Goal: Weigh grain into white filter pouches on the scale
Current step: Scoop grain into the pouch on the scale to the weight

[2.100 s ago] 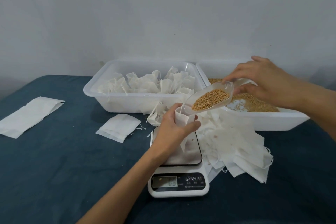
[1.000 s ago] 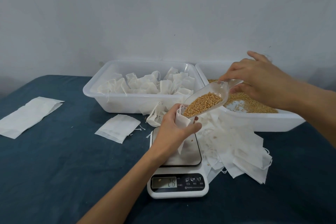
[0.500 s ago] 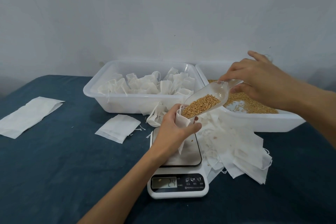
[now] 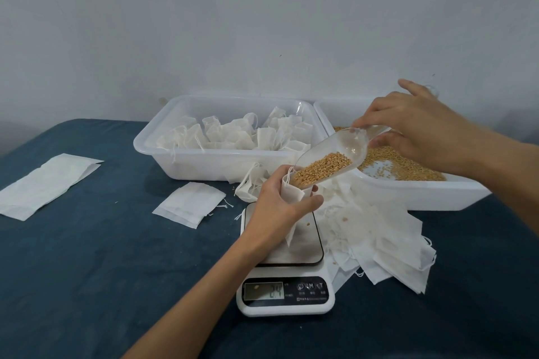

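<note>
— Left hand (image 4: pixel 275 207)? 
— Curled round a white filter pouch (image 4: pixel 291 194), held upright with its mouth open over the platform of the scale (image 4: pixel 284 285).

— And the right hand (image 4: pixel 420 128)? 
— Pinched the handle of a clear scoop (image 4: pixel 335 159), up and to the right of the left hand. Scoop tipped down, lip resting at the pouch mouth, grain (image 4: pixel 320 167) heaped toward the low end.

— Scale readout? 
— Looked like 24; too blurred to swear by.

— Under the right hand? 
— White tub of grain (image 4: pixel 408 192), loose kernels across its floor.

— Just right of the left hand? 
— Heap of empty pouches (image 4: pixel 379 236) spilling beside the scale, partly tucked under it.

— Beyond the left hand? 
— Second white tub (image 4: pixel 180 160), full of filled pouches (image 4: pixel 233 137) standing in it.

— Left of it? 
— Small flat stack of pouches (image 4: pixel 189 204) nearby, and well off, a long folded white sheet (image 4: pixel 46 183). All on a dark blue bench (image 4: pixel 102 256).
</note>
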The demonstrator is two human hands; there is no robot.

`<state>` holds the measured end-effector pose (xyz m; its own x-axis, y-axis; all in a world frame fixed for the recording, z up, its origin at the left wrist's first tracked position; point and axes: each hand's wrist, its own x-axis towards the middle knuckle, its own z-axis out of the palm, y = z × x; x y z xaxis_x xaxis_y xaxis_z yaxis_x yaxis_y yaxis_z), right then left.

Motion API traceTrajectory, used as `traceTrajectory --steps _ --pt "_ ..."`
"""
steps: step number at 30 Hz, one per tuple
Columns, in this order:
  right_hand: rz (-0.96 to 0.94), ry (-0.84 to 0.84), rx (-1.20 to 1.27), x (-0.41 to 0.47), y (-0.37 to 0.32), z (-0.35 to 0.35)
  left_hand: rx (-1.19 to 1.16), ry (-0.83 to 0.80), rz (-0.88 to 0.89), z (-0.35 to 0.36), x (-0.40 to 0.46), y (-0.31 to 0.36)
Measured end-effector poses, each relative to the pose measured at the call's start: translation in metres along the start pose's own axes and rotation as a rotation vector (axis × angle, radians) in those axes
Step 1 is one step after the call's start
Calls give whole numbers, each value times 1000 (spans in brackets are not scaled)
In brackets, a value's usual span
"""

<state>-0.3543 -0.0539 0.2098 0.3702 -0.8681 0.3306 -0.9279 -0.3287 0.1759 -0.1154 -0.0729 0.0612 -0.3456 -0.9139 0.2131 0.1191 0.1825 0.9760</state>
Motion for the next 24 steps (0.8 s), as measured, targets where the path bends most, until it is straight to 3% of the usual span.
traceTrajectory --steps 24 --pt "-4 -5 -2 -1 -1 -1 4 9 -13 1 -1 4"
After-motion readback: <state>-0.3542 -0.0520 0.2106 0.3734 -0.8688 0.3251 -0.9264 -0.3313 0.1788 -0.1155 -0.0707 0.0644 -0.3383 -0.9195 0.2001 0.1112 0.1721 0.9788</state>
